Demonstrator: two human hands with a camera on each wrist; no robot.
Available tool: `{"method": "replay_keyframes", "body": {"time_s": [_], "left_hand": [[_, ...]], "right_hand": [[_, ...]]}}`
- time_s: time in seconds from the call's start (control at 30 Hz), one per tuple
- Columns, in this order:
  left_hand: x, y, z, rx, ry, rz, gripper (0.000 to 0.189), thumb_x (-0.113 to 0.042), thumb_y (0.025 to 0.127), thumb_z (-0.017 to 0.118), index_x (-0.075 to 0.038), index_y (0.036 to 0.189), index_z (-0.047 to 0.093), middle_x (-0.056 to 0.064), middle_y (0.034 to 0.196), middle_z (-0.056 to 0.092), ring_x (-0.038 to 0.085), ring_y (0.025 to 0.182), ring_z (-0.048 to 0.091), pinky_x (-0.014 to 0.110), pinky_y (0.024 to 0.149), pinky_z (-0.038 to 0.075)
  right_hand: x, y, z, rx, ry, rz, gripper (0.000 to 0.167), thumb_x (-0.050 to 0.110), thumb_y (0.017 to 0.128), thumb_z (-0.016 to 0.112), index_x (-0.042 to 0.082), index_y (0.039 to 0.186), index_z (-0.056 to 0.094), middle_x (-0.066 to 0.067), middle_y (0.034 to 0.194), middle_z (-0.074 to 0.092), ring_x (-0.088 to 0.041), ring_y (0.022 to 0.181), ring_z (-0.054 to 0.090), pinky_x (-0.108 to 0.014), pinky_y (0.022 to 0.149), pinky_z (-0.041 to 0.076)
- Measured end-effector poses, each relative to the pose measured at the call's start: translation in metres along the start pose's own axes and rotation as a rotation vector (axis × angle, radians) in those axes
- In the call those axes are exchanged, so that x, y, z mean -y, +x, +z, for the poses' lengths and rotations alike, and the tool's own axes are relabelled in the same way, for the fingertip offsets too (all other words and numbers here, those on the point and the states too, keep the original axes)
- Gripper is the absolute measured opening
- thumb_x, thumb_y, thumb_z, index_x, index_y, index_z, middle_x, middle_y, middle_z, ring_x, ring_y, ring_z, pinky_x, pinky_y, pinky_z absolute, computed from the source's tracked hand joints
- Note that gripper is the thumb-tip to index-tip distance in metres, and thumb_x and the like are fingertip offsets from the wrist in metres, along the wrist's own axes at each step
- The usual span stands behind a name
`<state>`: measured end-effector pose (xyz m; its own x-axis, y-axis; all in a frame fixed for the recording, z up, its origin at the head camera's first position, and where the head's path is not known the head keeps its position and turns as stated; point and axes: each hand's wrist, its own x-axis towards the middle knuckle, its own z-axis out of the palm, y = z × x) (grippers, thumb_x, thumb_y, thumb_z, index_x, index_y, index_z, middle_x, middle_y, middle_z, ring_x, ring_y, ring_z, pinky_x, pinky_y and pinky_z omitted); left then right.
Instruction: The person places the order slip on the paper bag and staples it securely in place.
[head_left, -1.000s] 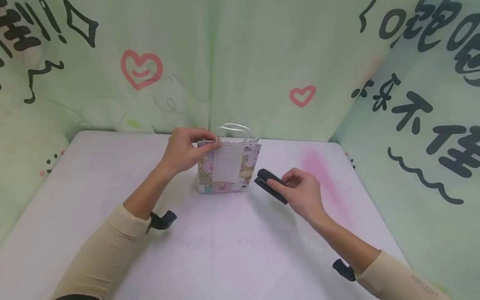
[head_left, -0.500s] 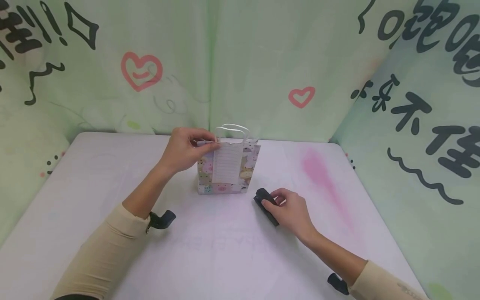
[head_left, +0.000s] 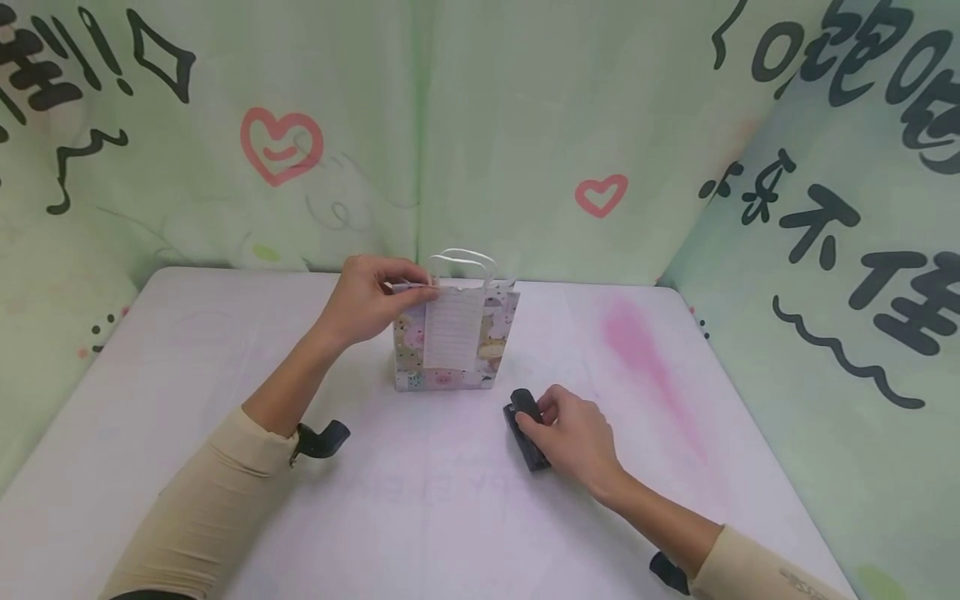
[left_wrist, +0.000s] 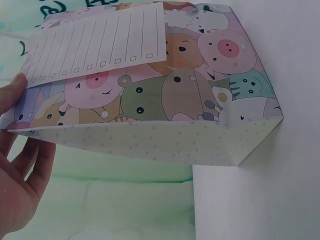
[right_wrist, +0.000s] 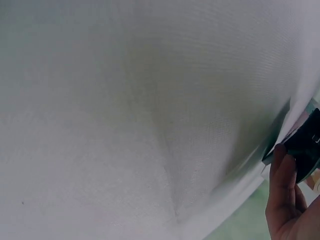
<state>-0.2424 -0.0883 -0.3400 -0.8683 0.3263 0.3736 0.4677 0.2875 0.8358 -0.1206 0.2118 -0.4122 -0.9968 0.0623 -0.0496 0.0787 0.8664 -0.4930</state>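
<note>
A small paper gift bag (head_left: 495, 342) printed with cartoon animals stands upright on the table, its white handles up. Over its front hangs a white lined list sheet (head_left: 453, 329) with a row of checkboxes, seen closer in the left wrist view. My left hand (head_left: 372, 298) pinches the bag's top left edge and the sheet's upper corner between thumb and fingers. To the right and nearer me, my right hand (head_left: 573, 433) holds a black stapler (head_left: 527, 432) by its sides, at or just above the table; contact cannot be told. In the right wrist view only part of the stapler (right_wrist: 305, 145) shows.
The white table (head_left: 420, 517) carries a pink smear (head_left: 637, 342) at the right. Green fabric walls (head_left: 510, 133) with hearts and black lettering close off the back and sides. Each wrist bears a black camera mount (head_left: 322, 439).
My right hand has moved the stapler down and toward me, away from the bag, and turned it more upright in the view. The left hand keeps its pinch on the bag.
</note>
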Motion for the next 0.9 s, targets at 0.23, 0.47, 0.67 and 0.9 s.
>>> {"method": "replay_keyframes", "body": {"time_s": [0.23,0.47,0.67,0.9], "left_hand": [[0.002,0.001,-0.001,0.013,-0.013,0.010,0.008,-0.012,0.091,0.081,-0.007,0.097,0.080,0.006,0.097,0.079,0.020,0.083,0.069,0.026,0.070,0.059],[0.004,0.002,-0.002,0.022,-0.026,0.016,0.008,-0.013,0.091,0.081,-0.007,0.097,0.080,0.007,0.098,0.079,0.020,0.082,0.069,0.025,0.069,0.058],[0.005,0.002,-0.001,0.025,-0.030,0.002,0.009,-0.012,0.091,0.081,-0.007,0.098,0.080,0.007,0.100,0.079,0.020,0.087,0.072,0.026,0.071,0.059],[0.001,0.001,-0.002,0.031,-0.027,-0.022,0.010,-0.015,0.092,0.081,-0.009,0.099,0.080,0.005,0.102,0.079,0.019,0.091,0.072,0.027,0.072,0.059]], "right_hand": [[0.002,-0.001,0.005,0.013,0.014,-0.001,0.030,0.035,0.089,0.079,0.009,0.098,0.066,-0.002,0.079,0.067,-0.015,0.066,0.058,-0.030,0.056,0.045],[0.003,-0.001,0.009,0.021,0.024,0.013,0.030,0.033,0.088,0.080,0.010,0.096,0.064,-0.002,0.076,0.066,-0.016,0.066,0.058,-0.029,0.056,0.046],[0.002,0.000,0.011,0.030,0.033,0.021,0.030,0.033,0.088,0.081,0.010,0.096,0.064,-0.002,0.077,0.066,-0.016,0.066,0.058,-0.029,0.056,0.046],[0.002,0.001,0.011,0.057,0.037,0.029,0.033,0.035,0.088,0.081,0.010,0.099,0.063,-0.003,0.079,0.066,-0.017,0.067,0.058,-0.029,0.057,0.047]]}}
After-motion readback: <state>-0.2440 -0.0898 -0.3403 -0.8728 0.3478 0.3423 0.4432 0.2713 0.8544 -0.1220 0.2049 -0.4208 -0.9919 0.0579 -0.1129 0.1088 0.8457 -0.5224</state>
